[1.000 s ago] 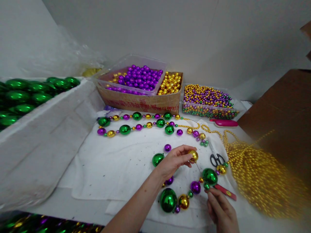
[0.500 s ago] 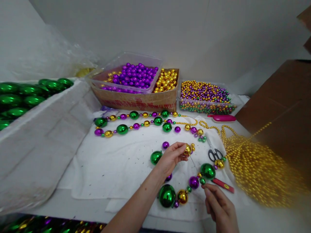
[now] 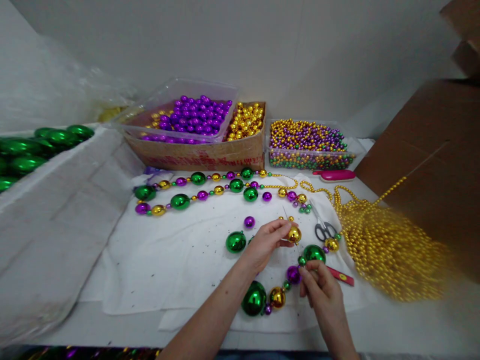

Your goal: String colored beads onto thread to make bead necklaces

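My left hand (image 3: pixel 267 243) pinches a shiny gold ball bead (image 3: pixel 294 235). A thin needle (image 3: pixel 285 214) sticks up beyond its fingertips. A fine thread (image 3: pixel 299 250) runs from the gold bead down to a small green bead (image 3: pixel 302 260). Just below that bead, my right hand (image 3: pixel 323 287) is closed, its fingertips pinching the thread. Beside the right fingertips lies a purple ball (image 3: pixel 293 275), part of a strand with a gold ball (image 3: pixel 277 297) and a big green ball (image 3: pixel 254 299). Another big green ball (image 3: pixel 314 253) sits behind the right hand.
A finished-looking bead strand (image 3: pixel 180 201) lies on the white cloth (image 3: pixel 168 260). Scissors (image 3: pixel 324 231), a red-handled tool (image 3: pixel 342 276) and heaped gold bead chain (image 3: pixel 393 255) are at right. Behind stand a cardboard box (image 3: pixel 195 157) and a clear bin (image 3: pixel 311 160); a foam box (image 3: pixel 86 200) stands left.
My right hand has moved up and left, closer to the left hand, with the small green bead beside it. The needle now shows above the left fingers. The view has shifted slightly.
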Motion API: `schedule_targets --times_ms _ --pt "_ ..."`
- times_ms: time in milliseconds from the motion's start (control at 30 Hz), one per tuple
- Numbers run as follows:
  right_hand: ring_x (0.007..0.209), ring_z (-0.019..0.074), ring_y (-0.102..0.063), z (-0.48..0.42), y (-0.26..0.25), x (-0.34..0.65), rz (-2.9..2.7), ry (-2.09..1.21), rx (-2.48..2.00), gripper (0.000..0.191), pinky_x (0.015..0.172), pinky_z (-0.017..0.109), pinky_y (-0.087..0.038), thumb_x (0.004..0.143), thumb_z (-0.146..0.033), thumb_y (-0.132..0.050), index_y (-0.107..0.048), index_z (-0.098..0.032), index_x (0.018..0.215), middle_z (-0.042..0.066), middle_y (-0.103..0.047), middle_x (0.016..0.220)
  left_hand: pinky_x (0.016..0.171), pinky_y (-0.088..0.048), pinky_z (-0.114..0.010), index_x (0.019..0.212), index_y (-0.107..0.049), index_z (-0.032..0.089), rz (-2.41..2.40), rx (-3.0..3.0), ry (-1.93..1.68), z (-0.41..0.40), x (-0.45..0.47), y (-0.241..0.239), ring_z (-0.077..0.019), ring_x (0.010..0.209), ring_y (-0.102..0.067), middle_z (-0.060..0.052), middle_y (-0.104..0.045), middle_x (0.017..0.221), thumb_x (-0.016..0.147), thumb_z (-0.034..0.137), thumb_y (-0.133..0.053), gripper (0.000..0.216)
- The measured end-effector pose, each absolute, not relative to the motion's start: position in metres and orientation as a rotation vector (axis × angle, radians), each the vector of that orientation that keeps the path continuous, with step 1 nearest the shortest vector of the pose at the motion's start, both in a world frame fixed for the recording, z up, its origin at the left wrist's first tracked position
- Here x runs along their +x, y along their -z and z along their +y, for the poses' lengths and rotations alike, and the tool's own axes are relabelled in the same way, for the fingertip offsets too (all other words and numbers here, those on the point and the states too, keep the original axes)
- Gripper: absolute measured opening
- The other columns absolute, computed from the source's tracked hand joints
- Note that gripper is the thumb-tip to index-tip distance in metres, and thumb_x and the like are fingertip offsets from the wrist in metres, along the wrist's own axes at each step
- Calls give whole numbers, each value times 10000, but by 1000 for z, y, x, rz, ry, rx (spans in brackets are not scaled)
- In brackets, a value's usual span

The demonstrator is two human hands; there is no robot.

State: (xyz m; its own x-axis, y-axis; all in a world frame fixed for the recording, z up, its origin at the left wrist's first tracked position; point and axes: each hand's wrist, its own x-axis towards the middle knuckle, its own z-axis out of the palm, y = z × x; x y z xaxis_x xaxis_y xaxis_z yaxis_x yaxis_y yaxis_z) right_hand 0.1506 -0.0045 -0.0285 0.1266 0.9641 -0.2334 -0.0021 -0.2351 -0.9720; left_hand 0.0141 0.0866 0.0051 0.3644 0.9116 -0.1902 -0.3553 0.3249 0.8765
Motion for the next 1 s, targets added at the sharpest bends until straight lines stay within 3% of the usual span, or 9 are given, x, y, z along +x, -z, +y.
schedule_targets --times_ms 133,233,367,467,533,633,767,867,1000 --pt "532 130 -481 8 20 151 -1243 -1195 -1431 274 485 221 -362 836 -422 -553 -541 -193 986 -28 -554 600 799 -434 -292 803 -689 142 880 930 -1100 97 4 -21 -177 916 -581 -82 -661 1017 785 354 -633 220" --pt "844 217 -569 12 9 154 -1452 -932 -1467 402 671 303 -450 824 -376 -576 -548 -211 1190 75 -636 976 835 -420 -296 807 -695 154 919 1007 -1210 98 -5 -36 -195 1009 -559 -78 -653 1086 806 326 -609 192" --pt "1111 273 -480 15 -12 148 -1565 -623 -1424 388 894 414 -394 864 -332 -525 -553 -238 1240 102 -571 1213 869 -401 -292 814 -704 170 929 1127 -1302 91 -6 -55 -194 1039 -548 -60 -650 1101 828 297 -586 174" --pt "1018 236 -542 19 -22 138 -1484 -834 -1340 344 855 365 -418 872 -329 -518 -584 -239 1199 81 -623 1110 854 -420 -299 827 -702 180 863 1125 -1322 87 1 -66 -185 989 -562 -55 -646 1102 839 298 -571 177" --pt "803 194 -580 21 -22 134 -1372 -1087 -1299 281 702 294 -438 869 -361 -523 -646 -200 1063 50 -653 844 830 -434 -292 818 -698 181 835 1104 -1344 87 2 -70 -186 984 -563 -56 -647 1087 836 304 -572 177" --pt "541 127 -479 20 -15 137 -1107 -1343 -1266 276 525 228 -356 860 -410 -537 -652 -163 904 -22 -518 535 793 -445 -277 806 -694 171 841 1089 -1334 92 -3 -64 -188 972 -565 -64 -657 1033 820 326 -589 188" --pt "425 66 -315 15 -7 154 -788 -1429 -1193 280 426 190 -212 835 -404 -587 -624 -155 956 -54 -452 466 754 -461 -291 929 -677 167 830 1151 -1066 114 -8 -37 -169 854 -599 -84 -657 1035 826 377 -564 260" --pt "436 64 -285 9 -4 164 -676 -1438 -1157 307 418 189 -170 833 -383 -597 -611 -153 1036 -51 -448 474 721 -460 -287 971 -658 165 1012 1427 -858 144 2 -13 -164 803 -608 -80 -670 996 839 299 -516 236" --pt "444 69 -276 0 0 167 -583 -1464 -1173 377 414 188 -163 826 -392 -604 -585 -152 1116 -52 -433 483 822 -413 -322 742 -671 172 1244 1692 -740 181 28 4 -201 871 -578 -52 -676 839 746 129 -544 134"
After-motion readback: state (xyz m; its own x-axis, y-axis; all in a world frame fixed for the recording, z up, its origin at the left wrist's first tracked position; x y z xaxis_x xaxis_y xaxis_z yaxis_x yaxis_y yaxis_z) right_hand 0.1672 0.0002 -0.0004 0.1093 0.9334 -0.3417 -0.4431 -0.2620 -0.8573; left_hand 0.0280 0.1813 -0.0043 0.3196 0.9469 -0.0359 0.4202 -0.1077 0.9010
